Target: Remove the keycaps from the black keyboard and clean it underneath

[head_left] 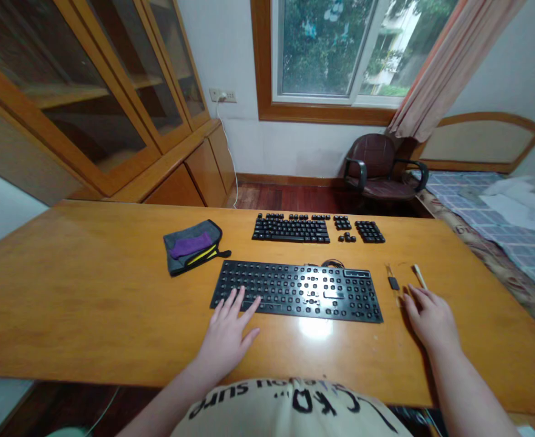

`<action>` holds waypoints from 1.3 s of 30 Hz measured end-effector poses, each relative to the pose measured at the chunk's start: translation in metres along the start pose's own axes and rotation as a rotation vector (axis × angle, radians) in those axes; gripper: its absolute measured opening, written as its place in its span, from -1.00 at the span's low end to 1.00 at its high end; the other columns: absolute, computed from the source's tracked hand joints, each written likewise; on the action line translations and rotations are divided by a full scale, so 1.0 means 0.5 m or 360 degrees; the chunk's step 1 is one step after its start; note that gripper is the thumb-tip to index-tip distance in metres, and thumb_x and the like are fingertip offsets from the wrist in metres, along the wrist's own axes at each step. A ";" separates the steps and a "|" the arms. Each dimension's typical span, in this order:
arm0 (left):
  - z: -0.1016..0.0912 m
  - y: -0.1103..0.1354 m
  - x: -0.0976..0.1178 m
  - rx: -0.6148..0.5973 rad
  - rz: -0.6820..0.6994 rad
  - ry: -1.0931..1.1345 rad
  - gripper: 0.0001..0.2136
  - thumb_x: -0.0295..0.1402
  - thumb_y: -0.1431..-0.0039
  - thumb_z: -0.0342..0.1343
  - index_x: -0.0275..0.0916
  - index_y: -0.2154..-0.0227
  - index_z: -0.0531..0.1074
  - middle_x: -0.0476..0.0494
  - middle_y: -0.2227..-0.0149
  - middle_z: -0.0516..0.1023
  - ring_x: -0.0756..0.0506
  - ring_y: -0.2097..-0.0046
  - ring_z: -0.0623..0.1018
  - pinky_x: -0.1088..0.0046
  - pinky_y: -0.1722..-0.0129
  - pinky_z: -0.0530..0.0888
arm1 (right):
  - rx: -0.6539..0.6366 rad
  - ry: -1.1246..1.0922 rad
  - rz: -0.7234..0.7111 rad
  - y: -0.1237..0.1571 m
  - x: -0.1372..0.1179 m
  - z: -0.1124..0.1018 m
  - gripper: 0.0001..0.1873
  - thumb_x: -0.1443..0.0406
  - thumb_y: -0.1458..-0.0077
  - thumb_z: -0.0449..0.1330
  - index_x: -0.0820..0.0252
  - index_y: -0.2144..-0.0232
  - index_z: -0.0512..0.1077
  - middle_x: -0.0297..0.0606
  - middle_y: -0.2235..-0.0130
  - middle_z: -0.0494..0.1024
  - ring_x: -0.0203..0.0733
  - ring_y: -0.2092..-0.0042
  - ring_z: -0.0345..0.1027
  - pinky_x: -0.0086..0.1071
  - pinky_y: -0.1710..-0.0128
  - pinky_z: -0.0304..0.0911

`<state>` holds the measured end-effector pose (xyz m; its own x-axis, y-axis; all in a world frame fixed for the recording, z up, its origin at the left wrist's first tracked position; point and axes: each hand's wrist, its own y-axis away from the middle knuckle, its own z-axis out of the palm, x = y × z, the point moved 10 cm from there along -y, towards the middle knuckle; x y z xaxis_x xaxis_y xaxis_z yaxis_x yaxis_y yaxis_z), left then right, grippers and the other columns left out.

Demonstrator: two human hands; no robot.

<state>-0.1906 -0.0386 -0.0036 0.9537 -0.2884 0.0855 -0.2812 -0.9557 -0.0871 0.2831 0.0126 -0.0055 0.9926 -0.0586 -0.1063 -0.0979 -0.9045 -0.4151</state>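
Note:
A black keyboard (289,290) without its keycaps lies on the wooden desk in front of me, window light glaring off its middle. My left hand (231,325) rests with spread fingers over the keyboard's lower left part, the thumb off its front edge. To the right of the keyboard, my right hand (426,315) is low at the desk, fingers slightly bent and apart, with nothing visible in them. Just beyond those fingertips lies a small brush (419,276), its near end close to or under the hand. A wire keycap puller (393,283) with a black grip lies left of the fingers.
Removed black keycaps (291,230) are laid out in keyboard order behind the keyboard, including a number-pad block (370,231). A folded grey cloth (193,246) with purple and yellow parts lies at the left. A coiled cable (333,263) sits behind the keyboard.

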 end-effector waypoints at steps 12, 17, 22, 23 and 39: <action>-0.068 -0.077 -0.128 0.0008 -0.0189 0.0471 -0.57 -0.18 -0.23 -0.13 -0.15 -0.13 0.24 -0.17 -0.16 0.30 -0.16 -0.13 0.36 0.26 -0.10 0.29 | 0.0029 -0.0055 0.0010 0.000 0.009 -0.002 -0.49 0.04 -0.08 -0.08 0.29 0.29 0.50 -0.03 0.22 0.53 0.06 0.18 0.37 -0.13 0.09 0.24; -0.127 -0.132 -0.354 0.0251 -0.0736 0.0170 -0.65 -0.28 -0.22 -0.08 -0.34 0.03 0.41 -0.29 -0.07 0.40 -0.27 -0.09 0.36 0.18 -0.10 0.24 | 0.0055 -0.0057 0.0002 -0.001 0.011 -0.002 -0.48 0.04 -0.08 -0.09 0.28 0.31 0.50 -0.02 0.24 0.54 0.06 0.20 0.37 -0.13 0.10 0.25; -0.111 -0.187 -0.439 0.0174 -0.0721 0.0191 -0.64 -0.37 -0.21 -0.03 -0.43 -0.03 0.34 -0.33 -0.11 0.34 -0.22 -0.10 0.35 0.24 -0.08 0.24 | 0.0104 -0.0067 -0.0033 0.002 0.004 -0.010 -0.52 0.07 -0.09 -0.08 0.29 0.32 0.50 -0.02 0.24 0.53 0.03 0.20 0.37 -0.13 0.11 0.25; -0.105 -0.193 -0.447 0.0150 -0.0725 0.0191 -0.63 -0.37 -0.18 0.01 -0.45 -0.02 0.34 -0.36 -0.08 0.38 -0.23 -0.07 0.38 0.25 -0.05 0.27 | 0.0119 -0.0069 -0.0048 0.004 0.002 -0.012 -0.54 0.08 -0.09 -0.07 0.29 0.32 0.50 -0.02 0.24 0.53 0.03 0.20 0.36 -0.13 0.12 0.25; -0.211 -0.162 -0.311 0.0538 -0.0621 0.0593 -0.78 -0.27 -0.10 0.02 -0.19 0.24 0.46 -0.10 0.20 0.54 -0.17 0.16 0.49 0.38 0.15 0.37 | 0.0143 -0.0656 0.0057 -0.012 -0.106 -0.082 -0.61 0.09 -0.10 0.04 0.21 0.17 0.46 -0.07 0.17 0.51 -0.01 0.14 0.38 -0.10 0.07 0.25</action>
<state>-0.3273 0.0776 0.0951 0.8609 0.0176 0.5085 0.1864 -0.9409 -0.2829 0.2340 0.0036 0.0396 0.8785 0.1006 -0.4670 -0.1560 -0.8635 -0.4796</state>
